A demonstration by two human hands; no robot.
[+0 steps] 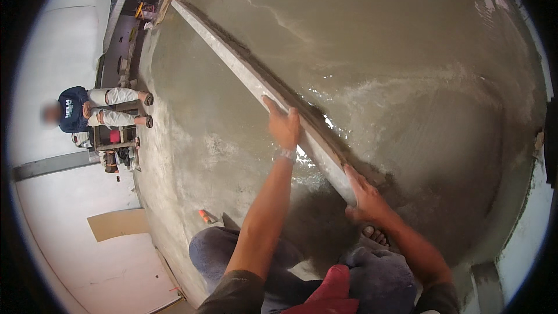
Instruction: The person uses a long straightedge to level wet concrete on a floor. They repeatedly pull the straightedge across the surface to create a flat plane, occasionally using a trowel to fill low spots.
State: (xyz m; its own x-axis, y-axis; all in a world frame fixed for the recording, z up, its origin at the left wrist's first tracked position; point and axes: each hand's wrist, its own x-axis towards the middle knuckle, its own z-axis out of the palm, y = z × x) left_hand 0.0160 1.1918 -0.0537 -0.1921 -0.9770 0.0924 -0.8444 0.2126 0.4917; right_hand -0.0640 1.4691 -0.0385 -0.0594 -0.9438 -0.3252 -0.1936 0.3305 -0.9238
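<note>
Though our left hand and right hand both curl snugly around the long, straight, pale-grey, metal-looking bar, which runs forward and leftward from them across the wet grey cement floor, uneven pressure between them could tip it and gouge the surface. Its near face looks smooth but smeared, with a darker far edge.
</note>
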